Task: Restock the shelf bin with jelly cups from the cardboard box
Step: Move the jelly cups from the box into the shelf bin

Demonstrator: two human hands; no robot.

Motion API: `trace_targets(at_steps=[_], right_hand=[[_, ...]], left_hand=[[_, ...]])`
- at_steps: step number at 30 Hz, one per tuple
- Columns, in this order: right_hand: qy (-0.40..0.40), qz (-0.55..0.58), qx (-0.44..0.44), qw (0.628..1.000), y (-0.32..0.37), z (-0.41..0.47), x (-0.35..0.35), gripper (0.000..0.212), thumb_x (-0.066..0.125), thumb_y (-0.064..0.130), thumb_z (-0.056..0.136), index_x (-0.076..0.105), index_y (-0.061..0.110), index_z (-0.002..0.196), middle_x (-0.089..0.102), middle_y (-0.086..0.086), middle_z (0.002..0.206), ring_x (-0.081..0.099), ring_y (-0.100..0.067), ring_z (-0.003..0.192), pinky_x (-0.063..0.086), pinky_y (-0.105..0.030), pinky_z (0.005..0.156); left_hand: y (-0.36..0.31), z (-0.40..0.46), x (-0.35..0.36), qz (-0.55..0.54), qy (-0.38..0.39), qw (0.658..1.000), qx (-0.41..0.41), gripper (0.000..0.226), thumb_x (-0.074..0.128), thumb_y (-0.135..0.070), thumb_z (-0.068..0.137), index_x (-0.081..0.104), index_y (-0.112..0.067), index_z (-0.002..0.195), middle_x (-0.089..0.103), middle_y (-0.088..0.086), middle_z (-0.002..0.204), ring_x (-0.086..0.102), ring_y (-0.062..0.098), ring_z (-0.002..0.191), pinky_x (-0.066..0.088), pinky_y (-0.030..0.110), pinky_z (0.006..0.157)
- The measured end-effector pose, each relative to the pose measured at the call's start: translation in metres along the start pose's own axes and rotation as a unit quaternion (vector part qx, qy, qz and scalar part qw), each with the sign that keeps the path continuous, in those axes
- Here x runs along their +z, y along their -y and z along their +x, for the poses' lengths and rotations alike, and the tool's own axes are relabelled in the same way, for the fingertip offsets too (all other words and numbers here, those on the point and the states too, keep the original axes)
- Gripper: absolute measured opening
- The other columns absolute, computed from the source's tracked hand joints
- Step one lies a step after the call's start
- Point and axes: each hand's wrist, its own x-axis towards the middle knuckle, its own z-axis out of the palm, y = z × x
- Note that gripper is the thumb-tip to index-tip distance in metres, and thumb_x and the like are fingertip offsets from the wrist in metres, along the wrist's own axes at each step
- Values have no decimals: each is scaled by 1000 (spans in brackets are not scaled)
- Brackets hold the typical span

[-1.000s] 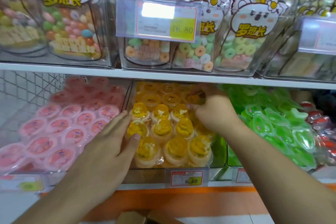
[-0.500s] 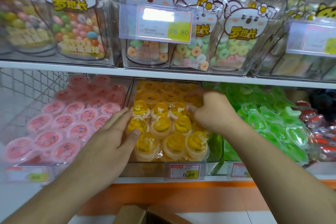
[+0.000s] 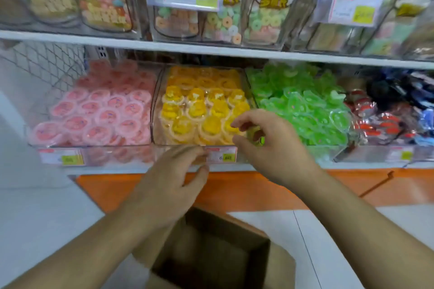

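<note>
Both hands empty in front of the shelf's front edge. Left hand (image 3: 173, 180) fingers relaxed, over the price tag (image 3: 220, 156). Right hand (image 3: 267, 145) loosely curled, holding nothing, at the bin (image 3: 156, 110) front. Yellow jelly cups (image 3: 202, 110) fill bin. Cardboard box (image 3: 211, 256) below, open.
</note>
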Motion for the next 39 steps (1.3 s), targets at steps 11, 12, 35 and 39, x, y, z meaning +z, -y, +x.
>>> trace_targets(at_steps=[11, 12, 35, 39], right_hand=[[325, -217, 385, 836, -125, -185, 82, 46, 52, 55, 96, 44, 24, 130, 61, -4, 117, 64, -29, 103, 49, -37, 73], [339, -171, 416, 826, -133, -195, 92, 46, 55, 54, 97, 42, 22, 128, 62, -4, 114, 65, -28, 100, 51, -37, 74], [261, 81, 435, 858, -199, -184, 144, 70, 71, 32, 98, 33, 62, 149, 65, 13, 105, 75, -17, 82, 66, -36, 65], [266, 59, 421, 865, -197, -185, 147, 71, 71, 38, 97, 29, 63, 149, 66, 14, 105, 73, -16, 88, 66, -44, 77]], left_hand=[[43, -66, 145, -16, 266, 957, -118, 33, 51, -41, 107, 54, -41, 139, 52, -23, 141, 52, -2, 122, 47, 24, 100], [47, -71, 160, -21, 276, 953, -121, 34, 51, -40, 107, 54, -39, 141, 53, -21, 142, 52, -1, 124, 48, 25, 101], [137, -91, 354, -41, 488, 851, -190, 26, 66, -19, 99, 68, -22, 125, 66, 5, 127, 63, 25, 118, 48, 38, 105], [135, -87, 335, -73, 447, 856, -248, 17, 73, -15, 93, 68, -14, 109, 69, 5, 111, 65, 24, 103, 50, 27, 81]])
